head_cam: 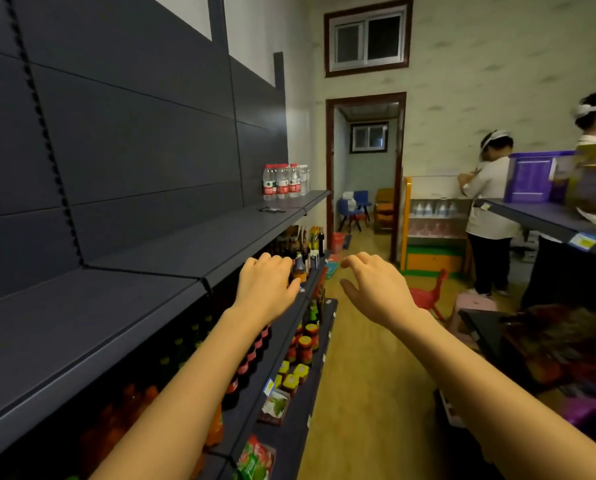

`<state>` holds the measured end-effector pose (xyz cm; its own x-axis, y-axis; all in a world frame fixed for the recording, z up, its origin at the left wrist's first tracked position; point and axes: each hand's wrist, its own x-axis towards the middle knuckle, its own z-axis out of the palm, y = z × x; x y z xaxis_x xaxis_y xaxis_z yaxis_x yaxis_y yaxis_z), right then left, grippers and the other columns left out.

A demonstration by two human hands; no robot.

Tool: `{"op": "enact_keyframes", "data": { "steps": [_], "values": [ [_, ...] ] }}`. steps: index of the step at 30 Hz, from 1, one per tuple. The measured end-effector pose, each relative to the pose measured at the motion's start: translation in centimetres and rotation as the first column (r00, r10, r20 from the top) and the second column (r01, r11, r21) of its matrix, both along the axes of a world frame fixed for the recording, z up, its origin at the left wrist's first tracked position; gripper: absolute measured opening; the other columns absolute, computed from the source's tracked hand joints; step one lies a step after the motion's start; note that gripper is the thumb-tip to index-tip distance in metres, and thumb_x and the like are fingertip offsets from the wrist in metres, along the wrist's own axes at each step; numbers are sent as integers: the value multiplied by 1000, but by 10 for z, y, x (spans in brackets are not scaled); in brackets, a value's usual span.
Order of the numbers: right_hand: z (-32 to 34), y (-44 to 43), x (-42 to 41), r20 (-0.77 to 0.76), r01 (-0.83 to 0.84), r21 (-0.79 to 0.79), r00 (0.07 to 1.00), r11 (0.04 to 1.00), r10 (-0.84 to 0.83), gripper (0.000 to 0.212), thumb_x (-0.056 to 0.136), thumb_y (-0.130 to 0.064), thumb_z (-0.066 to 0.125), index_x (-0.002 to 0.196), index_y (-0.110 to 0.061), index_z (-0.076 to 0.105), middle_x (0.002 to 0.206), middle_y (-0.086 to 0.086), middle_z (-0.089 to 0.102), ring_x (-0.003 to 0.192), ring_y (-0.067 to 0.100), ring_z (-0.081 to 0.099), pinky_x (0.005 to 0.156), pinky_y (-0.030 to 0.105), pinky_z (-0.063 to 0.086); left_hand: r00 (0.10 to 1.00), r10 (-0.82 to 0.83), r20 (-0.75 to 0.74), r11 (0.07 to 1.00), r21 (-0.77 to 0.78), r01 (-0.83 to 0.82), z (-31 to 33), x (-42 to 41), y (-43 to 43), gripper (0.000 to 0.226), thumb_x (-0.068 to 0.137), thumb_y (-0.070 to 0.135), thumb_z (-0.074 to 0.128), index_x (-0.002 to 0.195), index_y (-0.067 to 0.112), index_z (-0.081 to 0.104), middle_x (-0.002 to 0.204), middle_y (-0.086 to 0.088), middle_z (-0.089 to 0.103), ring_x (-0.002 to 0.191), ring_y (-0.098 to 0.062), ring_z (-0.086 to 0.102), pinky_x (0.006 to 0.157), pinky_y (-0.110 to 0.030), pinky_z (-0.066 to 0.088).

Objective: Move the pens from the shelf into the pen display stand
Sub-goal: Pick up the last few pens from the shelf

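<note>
A few dark pens lie on the upper dark shelf at the left, far along it, just before a cluster of water bottles. My left hand is stretched forward beside the shelf's front edge, well short of the pens, fingers loosely curled and holding nothing. My right hand hangs over the aisle at the same height, fingers spread and relaxed, empty. No pen display stand is clearly visible; the lower right is blurred.
Lower shelves at the left hold sauce bottles and jars. A wooden-floored aisle runs ahead to a doorway. A red stool stands in it. Two people stand at the right by another shelf with a purple box.
</note>
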<state>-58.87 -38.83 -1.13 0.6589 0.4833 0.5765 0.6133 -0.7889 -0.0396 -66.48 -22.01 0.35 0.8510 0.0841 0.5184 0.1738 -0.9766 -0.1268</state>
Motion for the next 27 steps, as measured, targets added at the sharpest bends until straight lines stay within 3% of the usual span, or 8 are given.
{"op": "enact_keyframes", "data": {
  "steps": [27],
  "values": [
    [-5,81,445,-18,21,-21,1000,1000,-22,36,96,-37,49,129,-23,49,126,-2,56,113,18,53,88,29,49,1000,-8,2,1000,17,8,-8,459,92,35,99,43,36,109,15,54,110,-1,61,108,-20,51,88,-32,35]
  ]
}}
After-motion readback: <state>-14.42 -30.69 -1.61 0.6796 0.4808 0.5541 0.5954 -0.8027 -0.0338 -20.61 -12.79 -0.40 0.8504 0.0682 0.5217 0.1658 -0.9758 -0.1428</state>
